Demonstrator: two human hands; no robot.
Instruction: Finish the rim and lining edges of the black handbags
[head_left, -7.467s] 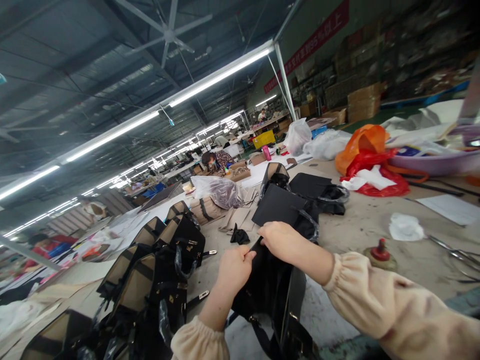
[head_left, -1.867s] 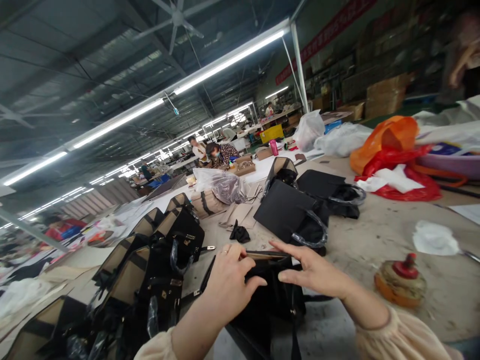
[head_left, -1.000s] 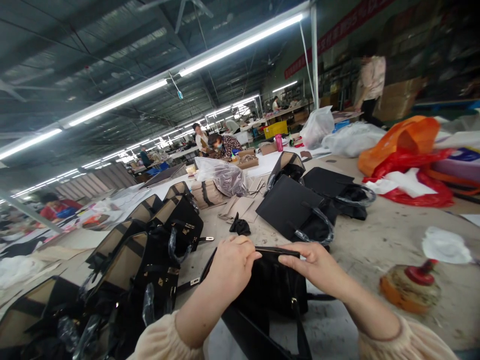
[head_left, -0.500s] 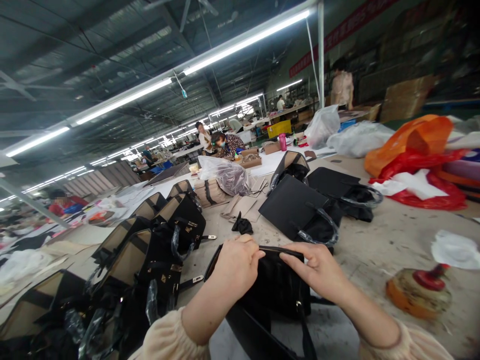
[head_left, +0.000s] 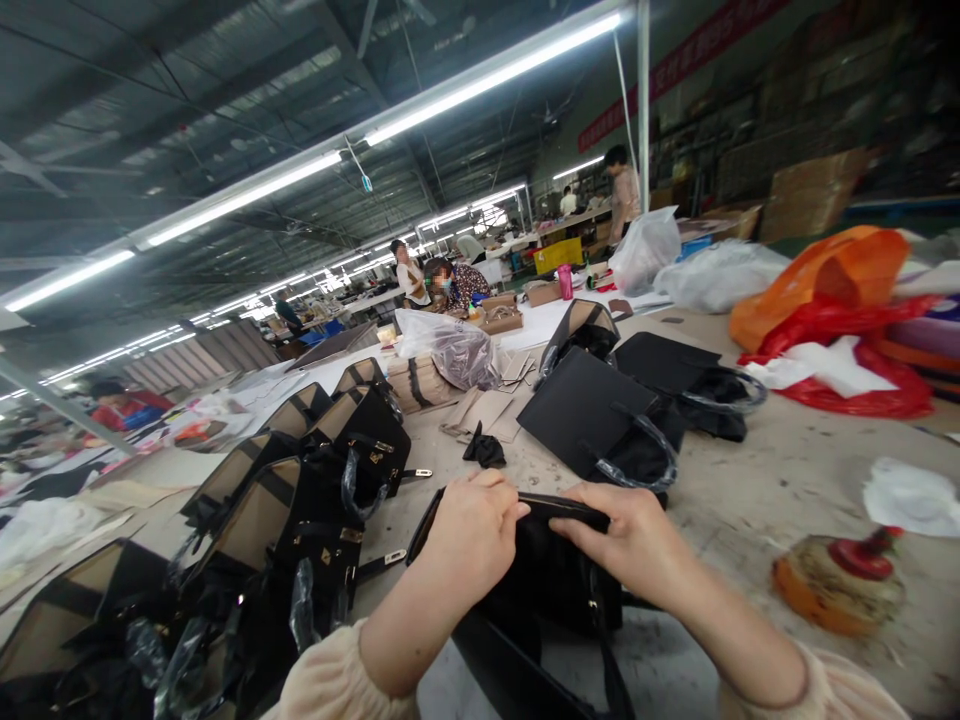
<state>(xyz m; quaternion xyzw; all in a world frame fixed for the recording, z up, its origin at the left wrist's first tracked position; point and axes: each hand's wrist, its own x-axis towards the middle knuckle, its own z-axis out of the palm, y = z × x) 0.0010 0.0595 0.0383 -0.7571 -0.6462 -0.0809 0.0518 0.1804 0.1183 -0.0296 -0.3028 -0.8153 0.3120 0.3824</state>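
Observation:
A black handbag (head_left: 551, 585) stands on the worktable (head_left: 757, 490) right in front of me. My left hand (head_left: 472, 535) is closed in a fist on the left part of its top rim. My right hand (head_left: 637, 540) pinches the same rim a little to the right, thumb and fingers pressed on it. A dark strap (head_left: 607, 660) hangs down the bag's front. Both sleeves are cream coloured.
A row of black and tan bags (head_left: 300, 500) lies to my left. More black bags (head_left: 600, 410) lie beyond my hands, and a small black scrap (head_left: 484, 450). A round pot with a red knob (head_left: 840, 585) stands at right beside white paper (head_left: 907, 495). Orange and red plastic bags (head_left: 825, 310) lie further back. Other people work at far tables.
My hands have stayed on the bag's top rim, with the right fingers curling tighter over it. A person in the background has walked leftward past the pillar.

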